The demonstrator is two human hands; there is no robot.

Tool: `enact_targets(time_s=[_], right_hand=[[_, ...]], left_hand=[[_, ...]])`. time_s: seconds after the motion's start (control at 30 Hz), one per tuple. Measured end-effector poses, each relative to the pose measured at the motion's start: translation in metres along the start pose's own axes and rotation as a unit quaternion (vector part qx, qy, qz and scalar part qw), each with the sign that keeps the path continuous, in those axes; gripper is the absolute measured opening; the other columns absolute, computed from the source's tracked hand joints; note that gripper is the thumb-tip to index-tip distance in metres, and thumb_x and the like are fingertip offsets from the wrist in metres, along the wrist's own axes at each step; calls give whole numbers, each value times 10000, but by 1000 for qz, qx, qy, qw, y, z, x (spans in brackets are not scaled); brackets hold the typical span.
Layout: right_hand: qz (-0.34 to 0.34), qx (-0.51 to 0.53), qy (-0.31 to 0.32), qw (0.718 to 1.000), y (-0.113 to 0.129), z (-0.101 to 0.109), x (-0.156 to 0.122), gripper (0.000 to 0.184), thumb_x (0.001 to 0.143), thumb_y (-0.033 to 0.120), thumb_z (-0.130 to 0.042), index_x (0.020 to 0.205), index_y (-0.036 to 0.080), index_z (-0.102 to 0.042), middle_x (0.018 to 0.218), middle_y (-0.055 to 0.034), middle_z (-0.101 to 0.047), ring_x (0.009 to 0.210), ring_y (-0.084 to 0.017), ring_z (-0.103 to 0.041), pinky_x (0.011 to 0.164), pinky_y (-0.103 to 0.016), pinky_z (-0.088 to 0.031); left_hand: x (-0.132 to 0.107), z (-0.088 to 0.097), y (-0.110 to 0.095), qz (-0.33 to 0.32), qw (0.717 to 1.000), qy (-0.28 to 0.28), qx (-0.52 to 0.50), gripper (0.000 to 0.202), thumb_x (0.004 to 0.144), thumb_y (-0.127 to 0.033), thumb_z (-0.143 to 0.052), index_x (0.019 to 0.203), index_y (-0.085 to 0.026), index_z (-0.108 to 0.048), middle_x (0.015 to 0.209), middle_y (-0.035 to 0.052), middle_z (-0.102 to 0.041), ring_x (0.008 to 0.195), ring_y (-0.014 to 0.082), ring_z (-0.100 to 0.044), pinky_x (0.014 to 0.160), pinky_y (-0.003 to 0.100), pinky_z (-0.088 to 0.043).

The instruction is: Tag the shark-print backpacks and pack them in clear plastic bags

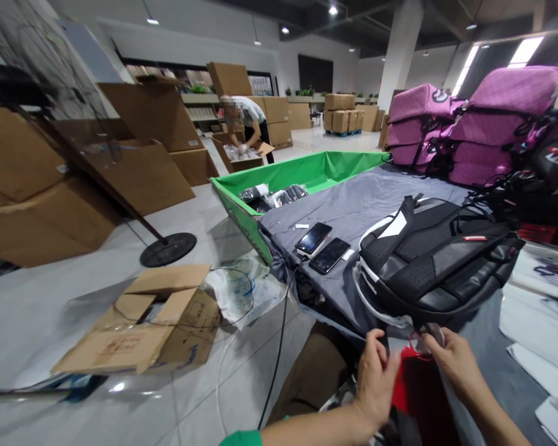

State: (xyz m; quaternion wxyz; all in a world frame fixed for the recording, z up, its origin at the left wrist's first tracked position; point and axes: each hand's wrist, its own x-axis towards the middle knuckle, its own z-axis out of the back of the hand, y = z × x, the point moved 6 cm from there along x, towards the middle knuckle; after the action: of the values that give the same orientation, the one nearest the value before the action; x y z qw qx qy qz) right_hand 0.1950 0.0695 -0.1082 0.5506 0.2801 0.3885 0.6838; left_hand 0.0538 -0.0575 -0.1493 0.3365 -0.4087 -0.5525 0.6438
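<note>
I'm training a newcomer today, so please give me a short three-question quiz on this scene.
1. How many phones lie on the gray cloth beside the black backpack?
2. True or false: the person in the background is bending over an open cardboard box.
3. Which colour shows on the item below the left hand and the right hand: A green, B red, or C yellow?

Key: 1. Two. 2. True. 3. B.

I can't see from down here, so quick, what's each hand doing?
Left hand: closed, seems to pinch the top edge of a red and black bag.
Right hand: closed, seems to pinch that bag's top edge too.
</note>
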Motion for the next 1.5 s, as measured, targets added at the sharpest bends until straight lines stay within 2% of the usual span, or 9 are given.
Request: enact_targets(time_s=[0.1,0.2,0.3,0.4,0.6,0.73,0.87,1.07,1.5], right_hand=[[-9,1,-3,1000,-3,6,0,463,612,636,-585,572,177,-633,546,-37,-594,535,-185,-510,504,-284,-419],[-23,-3,21,1000,-6,7,-7,461,608,639,-605,560,180,-623,542,-31,-577,532,-178,-505,499,-278,-414],[-37,3,43,998,-10,5,-17,473,612,661,-605,551,192,-599,534,-25,-564,524,-179,-502,491,-282,-416],[-29,-3,39,999,-10,6,-24,484,626,672,-616,551,194,-596,533,-22,-563,520,-180,-505,497,-286,-428],[61,-35,164,984,6,18,-24,571,765,735,-601,824,187,-750,841,-78,-751,815,-276,-693,734,-315,-561],[194,-172,9,966,28,45,-30,668,851,825,-458,803,231,-761,782,-49,-719,664,-196,-683,610,-251,-526],[316,-372,-143,861,66,44,-52,639,1015,661,-289,841,249,-745,755,-9,-675,512,-117,-593,416,-246,-348],[387,-497,-176,757,105,9,-68,576,1074,419,-219,751,221,-652,669,-14,-578,523,-143,-557,414,-273,-279],[460,-472,-162,734,56,-23,-109,297,1028,171,-383,1121,118,-660,1105,-114,-726,930,-245,-611,766,-367,-434]], left_hand=[[10,14,7,14,995,-54,-88,523,826,-572,-644,1130,-148,-605,1007,83,-608,900,198,-584,862,316,-474],[13,1,6,81,971,35,-223,578,704,-528,-801,1099,-143,-627,972,77,-638,894,200,-615,866,321,-483],[6,-28,2,238,878,157,-384,484,610,-347,-886,953,-92,-658,823,64,-658,760,173,-634,826,317,-511],[2,-43,4,337,823,114,-443,283,638,-195,-840,785,-109,-614,750,75,-670,682,173,-649,757,318,-532],[8,-44,23,324,852,-44,-410,253,702,-127,-728,921,-153,-605,780,39,-702,683,177,-664,722,317,-537],[15,-50,28,367,874,-50,-314,365,660,-66,-678,1012,-148,-629,705,10,-663,577,173,-601,655,330,-513],[22,-63,18,374,854,-35,-359,229,718,-88,-593,931,-153,-644,684,23,-658,535,158,-577,630,310,-503],[15,-57,7,356,831,-45,-425,260,643,-97,-676,890,-170,-639,618,3,-636,563,184,-613,644,328,-513],[6,-43,-2,230,855,21,-465,380,503,-363,-902,716,-134,-687,748,51,-704,746,190,-632,780,324,-500]])
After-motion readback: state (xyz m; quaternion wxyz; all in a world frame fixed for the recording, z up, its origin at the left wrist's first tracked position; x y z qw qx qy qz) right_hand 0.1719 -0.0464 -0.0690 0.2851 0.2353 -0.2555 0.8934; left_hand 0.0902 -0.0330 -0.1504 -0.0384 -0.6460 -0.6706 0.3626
